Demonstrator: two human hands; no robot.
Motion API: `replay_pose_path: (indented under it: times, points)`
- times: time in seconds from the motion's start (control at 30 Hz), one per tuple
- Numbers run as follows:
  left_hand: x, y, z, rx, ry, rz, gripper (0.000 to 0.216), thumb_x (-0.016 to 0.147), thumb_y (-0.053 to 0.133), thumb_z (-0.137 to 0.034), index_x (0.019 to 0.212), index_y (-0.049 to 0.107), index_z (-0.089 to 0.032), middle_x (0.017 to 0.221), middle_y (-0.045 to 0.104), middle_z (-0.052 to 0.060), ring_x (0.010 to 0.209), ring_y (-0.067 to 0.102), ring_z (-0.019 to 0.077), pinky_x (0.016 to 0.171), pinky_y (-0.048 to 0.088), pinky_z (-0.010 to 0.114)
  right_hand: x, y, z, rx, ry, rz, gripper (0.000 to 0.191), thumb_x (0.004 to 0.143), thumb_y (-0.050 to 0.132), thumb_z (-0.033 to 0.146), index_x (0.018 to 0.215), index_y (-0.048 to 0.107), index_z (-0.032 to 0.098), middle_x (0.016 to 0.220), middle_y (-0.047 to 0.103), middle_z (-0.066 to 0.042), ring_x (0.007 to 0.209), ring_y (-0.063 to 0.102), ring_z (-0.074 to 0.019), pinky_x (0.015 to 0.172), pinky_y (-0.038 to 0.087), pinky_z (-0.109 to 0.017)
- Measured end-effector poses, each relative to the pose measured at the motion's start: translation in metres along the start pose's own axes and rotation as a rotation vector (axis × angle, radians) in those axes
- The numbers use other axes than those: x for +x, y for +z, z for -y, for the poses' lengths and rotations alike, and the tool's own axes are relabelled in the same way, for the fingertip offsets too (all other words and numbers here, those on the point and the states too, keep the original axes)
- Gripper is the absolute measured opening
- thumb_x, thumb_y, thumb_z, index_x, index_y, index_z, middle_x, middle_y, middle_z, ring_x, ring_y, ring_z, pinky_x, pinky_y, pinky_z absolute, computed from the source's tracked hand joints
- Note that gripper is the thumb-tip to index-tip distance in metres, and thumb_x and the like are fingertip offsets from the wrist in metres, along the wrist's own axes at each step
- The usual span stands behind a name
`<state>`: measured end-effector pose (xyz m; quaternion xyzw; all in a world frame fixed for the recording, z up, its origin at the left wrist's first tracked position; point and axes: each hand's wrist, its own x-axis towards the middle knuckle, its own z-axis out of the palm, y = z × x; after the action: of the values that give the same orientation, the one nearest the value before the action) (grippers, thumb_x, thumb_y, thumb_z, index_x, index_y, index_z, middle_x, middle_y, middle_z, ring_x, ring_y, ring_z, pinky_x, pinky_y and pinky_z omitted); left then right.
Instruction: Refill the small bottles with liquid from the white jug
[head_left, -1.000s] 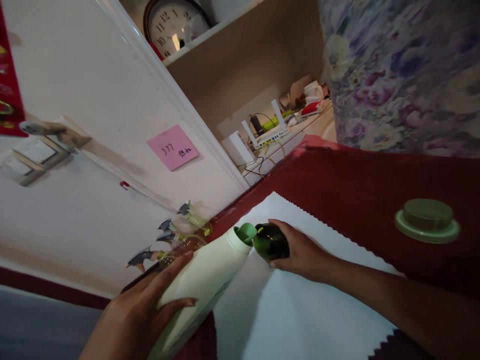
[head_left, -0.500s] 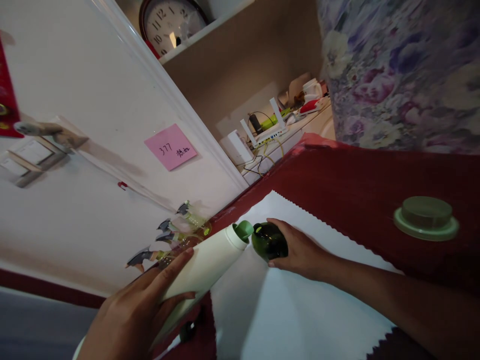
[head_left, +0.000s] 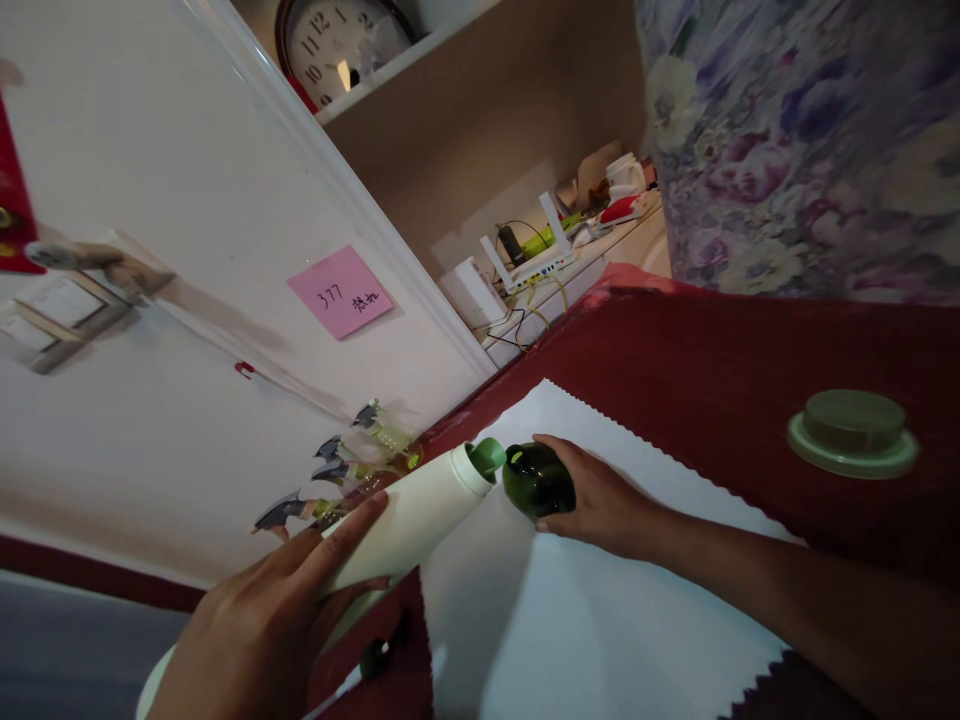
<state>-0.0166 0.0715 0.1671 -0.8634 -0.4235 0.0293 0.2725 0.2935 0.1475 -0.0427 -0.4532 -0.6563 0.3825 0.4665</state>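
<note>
My left hand (head_left: 259,615) is wrapped round a large pale bottle (head_left: 412,520), held tilted with its mouth up and to the right. At that mouth is a green pouring spout (head_left: 488,457), right beside the neck of a small dark green bottle (head_left: 538,482). My right hand (head_left: 600,500) grips this small bottle from the right. Whether liquid flows between them cannot be made out. Below the pale bottle lies a dark pump top with a pale tube (head_left: 375,655), partly in shadow.
A white cloth (head_left: 600,600) with a zigzag edge covers part of the red tabletop (head_left: 720,350). On the right sits a green lid (head_left: 853,433). Several spray bottles (head_left: 382,435) stand along the wall at left. Behind are a white router (head_left: 540,268) and a floral cover (head_left: 795,150).
The pale bottle and my left hand have shifted very slightly, and more of the pump top shows beneath. My right hand and the small bottle stay almost where they were.
</note>
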Motion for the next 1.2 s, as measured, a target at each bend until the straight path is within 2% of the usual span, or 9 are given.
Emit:
replay_pose_path:
  times: [0.17,0.4,0.73,0.93,1.2]
  points:
    - [0.0,0.001,-0.004,0.008,-0.02,0.009,0.073,0.095,0.061,-0.038,0.164,0.037,-0.037,0.136,0.076,0.006,0.101,0.082,0.0278,0.075,0.07,0.036,0.0,0.0,0.0,0.008,-0.014,-0.001,0.095,0.066,0.084,0.025,0.153,0.046,0.028,0.154,0.06,-0.015,0.14,0.058,-0.0398,0.114,0.049,-0.06]
    - [0.007,-0.001,-0.009,0.03,0.022,-0.039,0.062,0.103,0.052,-0.041,0.163,0.039,-0.039,0.13,0.079,0.006,0.096,0.083,0.0259,0.07,0.069,0.034,0.0,-0.001,0.0,0.024,-0.023,0.003,0.096,0.066,0.083,0.027,0.154,0.044,0.027,0.155,0.059,-0.016,0.14,0.057,-0.0413,0.115,0.046,-0.063]
    - [0.006,-0.003,-0.009,0.027,0.023,-0.037,0.062,0.103,0.053,-0.043,0.163,0.037,-0.04,0.127,0.08,0.004,0.093,0.083,0.0254,0.068,0.068,0.033,0.0,-0.002,0.004,0.023,0.012,0.007,0.094,0.066,0.084,0.027,0.152,0.046,0.024,0.152,0.061,-0.016,0.138,0.058,-0.0393,0.114,0.048,-0.059]
    - [0.009,-0.004,-0.01,0.02,0.025,-0.057,0.059,0.105,0.049,-0.044,0.163,0.038,-0.043,0.112,0.083,0.001,0.082,0.083,0.0243,0.062,0.066,0.03,0.001,0.0,0.003,0.016,0.011,0.002,0.096,0.065,0.085,0.027,0.152,0.046,0.024,0.152,0.061,-0.016,0.138,0.058,-0.0392,0.114,0.048,-0.059]
    - [0.01,-0.006,-0.008,0.023,0.052,-0.054,0.065,0.102,0.051,-0.039,0.165,0.035,-0.041,0.116,0.082,0.003,0.086,0.083,0.0258,0.063,0.068,0.034,-0.001,-0.002,0.003,0.015,-0.006,0.005,0.092,0.066,0.084,0.026,0.15,0.047,0.025,0.152,0.061,-0.015,0.138,0.059,-0.0383,0.115,0.048,-0.058]
